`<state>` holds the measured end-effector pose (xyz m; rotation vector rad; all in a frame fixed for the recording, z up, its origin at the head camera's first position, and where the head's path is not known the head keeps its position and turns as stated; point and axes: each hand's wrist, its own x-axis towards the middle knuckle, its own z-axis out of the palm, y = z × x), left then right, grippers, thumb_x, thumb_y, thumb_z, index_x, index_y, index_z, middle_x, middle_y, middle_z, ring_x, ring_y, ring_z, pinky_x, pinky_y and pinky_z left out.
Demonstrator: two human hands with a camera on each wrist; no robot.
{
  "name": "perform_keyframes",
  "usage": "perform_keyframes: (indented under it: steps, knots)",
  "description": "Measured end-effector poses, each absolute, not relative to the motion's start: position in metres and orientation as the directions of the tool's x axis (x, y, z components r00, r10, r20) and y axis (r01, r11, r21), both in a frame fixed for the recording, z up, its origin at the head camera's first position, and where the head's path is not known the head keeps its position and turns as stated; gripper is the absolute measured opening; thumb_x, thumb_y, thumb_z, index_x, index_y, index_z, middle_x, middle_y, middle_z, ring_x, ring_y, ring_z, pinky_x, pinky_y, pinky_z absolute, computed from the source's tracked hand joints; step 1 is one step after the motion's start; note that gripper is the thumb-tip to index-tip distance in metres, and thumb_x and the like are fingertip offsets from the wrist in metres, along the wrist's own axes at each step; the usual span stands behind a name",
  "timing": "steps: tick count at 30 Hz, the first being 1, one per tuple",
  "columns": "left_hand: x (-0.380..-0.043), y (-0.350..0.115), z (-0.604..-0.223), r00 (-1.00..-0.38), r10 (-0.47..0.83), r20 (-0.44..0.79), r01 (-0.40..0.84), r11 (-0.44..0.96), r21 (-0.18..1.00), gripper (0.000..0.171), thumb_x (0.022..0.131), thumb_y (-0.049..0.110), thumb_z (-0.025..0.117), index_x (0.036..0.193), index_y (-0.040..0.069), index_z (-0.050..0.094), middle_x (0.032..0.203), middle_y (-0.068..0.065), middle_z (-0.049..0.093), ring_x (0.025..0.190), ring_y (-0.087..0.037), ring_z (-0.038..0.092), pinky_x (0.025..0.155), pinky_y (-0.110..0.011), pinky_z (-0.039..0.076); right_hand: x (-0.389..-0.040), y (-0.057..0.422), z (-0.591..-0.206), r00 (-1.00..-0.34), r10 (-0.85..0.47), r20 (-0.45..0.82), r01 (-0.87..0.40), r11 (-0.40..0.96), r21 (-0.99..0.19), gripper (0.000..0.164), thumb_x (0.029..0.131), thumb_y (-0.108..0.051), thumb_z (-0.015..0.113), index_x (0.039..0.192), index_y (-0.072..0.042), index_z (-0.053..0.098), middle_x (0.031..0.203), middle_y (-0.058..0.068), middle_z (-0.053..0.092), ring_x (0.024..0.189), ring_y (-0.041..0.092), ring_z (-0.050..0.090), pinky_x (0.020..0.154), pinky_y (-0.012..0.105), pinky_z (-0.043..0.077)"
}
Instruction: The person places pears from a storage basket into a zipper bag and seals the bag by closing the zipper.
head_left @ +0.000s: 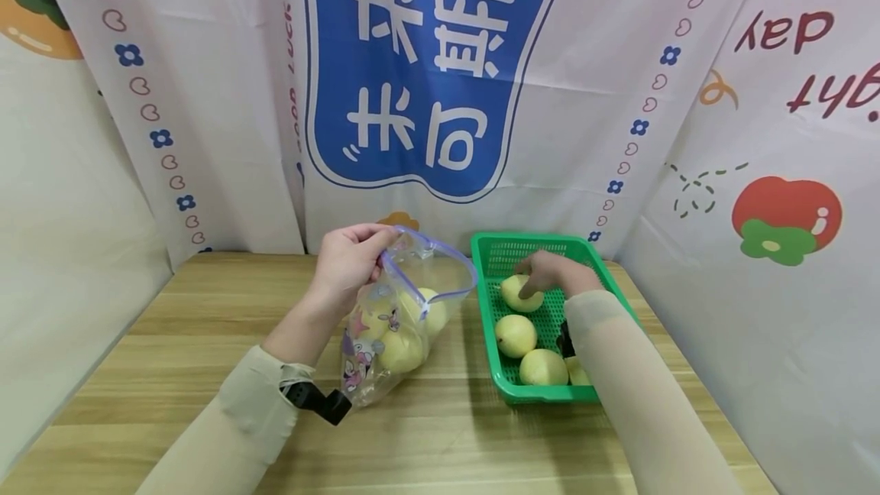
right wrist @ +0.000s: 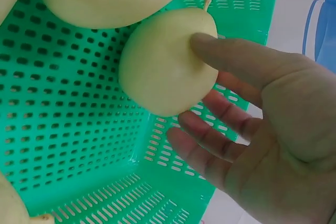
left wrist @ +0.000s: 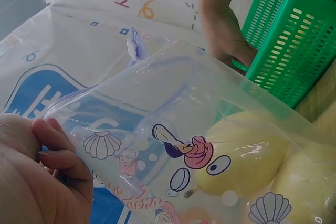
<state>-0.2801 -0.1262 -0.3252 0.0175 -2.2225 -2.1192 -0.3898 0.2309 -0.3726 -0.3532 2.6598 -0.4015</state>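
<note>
My left hand pinches the rim of a clear zip bag with a purple edge and cartoon prints. The bag's mouth gapes toward the right, and several yellow pears lie inside it. Over the far part of a green plastic basket, my right hand holds a pale yellow pear. Its thumb presses on the pear's side, and the other fingers bend round the far side in the right wrist view. More pears rest in the near part of the basket, one partly hidden by the right sleeve.
The bag and basket stand side by side on a wood-grain table. A printed white cloth hangs behind the table and along the right side. Black camera mounts sit on the wrists.
</note>
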Motion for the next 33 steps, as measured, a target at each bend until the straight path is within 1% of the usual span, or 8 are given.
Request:
perform_keyframes:
  steps: [2, 7, 13, 16, 19, 22, 27, 33]
  knots:
    - [-0.28, -0.126, -0.325, -0.998, -0.054, 0.042, 0.039, 0.052, 0.998, 0.03, 0.106, 0.026, 0.074, 0.122, 0.001, 0.079, 0.068, 0.007, 0.064, 0.05, -0.002, 0.049, 0.048, -0.015, 0.044, -0.387, 0.232, -0.374, -0.873, -0.281, -0.399, -0.147, 0.931, -0.335, 0.064, 0.1, -0.023, 0.081, 0.158, -0.012, 0.057, 0.164, 0.022, 0.053, 0.149, 0.046, 0.051, 0.121, 0.063, 0.047]
    - [-0.28, -0.124, -0.326, -0.998, -0.046, 0.042, 0.039, 0.059, 0.998, 0.03, 0.107, 0.025, 0.073, 0.123, 0.0, 0.079, 0.066, 0.008, 0.063, 0.049, -0.002, 0.049, 0.047, -0.015, 0.043, -0.383, 0.236, -0.379, -0.849, -0.237, -0.471, -0.053, 0.927, -0.371, 0.071, 0.097, -0.029, 0.086, 0.157, -0.018, 0.049, 0.156, 0.02, 0.055, 0.13, 0.044, 0.063, 0.11, 0.062, 0.054]
    - [-0.281, -0.121, -0.325, -0.998, -0.043, 0.044, 0.041, 0.063, 0.997, 0.03, 0.107, 0.025, 0.073, 0.123, 0.0, 0.079, 0.066, 0.008, 0.063, 0.049, -0.002, 0.049, 0.047, -0.015, 0.042, -0.384, 0.244, -0.382, -0.85, -0.291, -0.44, -0.13, 0.924, -0.359, 0.081, 0.097, -0.034, 0.083, 0.165, -0.01, 0.047, 0.161, 0.022, 0.053, 0.122, 0.034, 0.069, 0.102, 0.05, 0.061]
    - [-0.281, -0.121, -0.325, -0.998, -0.04, 0.042, 0.039, 0.063, 0.997, 0.031, 0.107, 0.026, 0.073, 0.123, 0.0, 0.079, 0.066, 0.008, 0.063, 0.049, -0.002, 0.049, 0.047, -0.015, 0.042, -0.386, 0.252, -0.381, -0.877, -0.321, -0.358, -0.141, 0.884, -0.446, 0.08, 0.097, -0.035, 0.078, 0.164, -0.003, 0.047, 0.155, 0.025, 0.057, 0.115, 0.031, 0.07, 0.094, 0.045, 0.064]
    - [-0.282, -0.12, -0.325, -0.998, -0.038, 0.042, 0.039, 0.064, 0.997, 0.031, 0.107, 0.026, 0.074, 0.123, 0.0, 0.079, 0.066, 0.008, 0.063, 0.049, -0.002, 0.049, 0.047, -0.015, 0.042, -0.387, 0.262, -0.376, -0.924, -0.31, -0.225, -0.144, 0.825, -0.547, 0.076, 0.1, -0.039, 0.074, 0.161, -0.002, 0.049, 0.139, 0.024, 0.066, 0.104, 0.028, 0.07, 0.084, 0.038, 0.064]
    - [-0.282, -0.12, -0.324, -0.998, -0.036, 0.041, 0.039, 0.065, 0.997, 0.031, 0.106, 0.027, 0.074, 0.122, 0.0, 0.079, 0.066, 0.008, 0.063, 0.049, -0.002, 0.049, 0.047, -0.015, 0.043, -0.385, 0.268, -0.365, -0.951, -0.293, -0.103, -0.164, 0.755, -0.635, 0.071, 0.104, -0.042, 0.071, 0.159, -0.002, 0.05, 0.132, 0.023, 0.067, 0.104, 0.028, 0.069, 0.085, 0.037, 0.063]
    - [-0.282, -0.12, -0.323, -0.999, -0.035, 0.03, 0.027, 0.068, 0.997, 0.032, 0.106, 0.028, 0.076, 0.122, 0.001, 0.08, 0.065, 0.008, 0.063, 0.049, -0.002, 0.049, 0.047, -0.016, 0.042, -0.379, 0.266, -0.338, -0.972, -0.236, 0.017, -0.173, 0.662, -0.729, 0.072, 0.107, -0.045, 0.069, 0.163, -0.006, 0.046, 0.142, 0.024, 0.059, 0.119, 0.033, 0.063, 0.095, 0.04, 0.062]
    - [-0.281, -0.119, -0.322, -0.999, -0.034, 0.022, 0.02, 0.077, 0.997, 0.033, 0.105, 0.031, 0.076, 0.121, 0.003, 0.081, 0.066, 0.008, 0.064, 0.049, -0.003, 0.048, 0.048, -0.017, 0.041, -0.365, 0.246, -0.31, -0.96, -0.241, 0.141, -0.265, 0.626, -0.733, 0.071, 0.105, -0.048, 0.07, 0.164, -0.016, 0.048, 0.144, 0.018, 0.06, 0.123, 0.034, 0.062, 0.092, 0.037, 0.059]
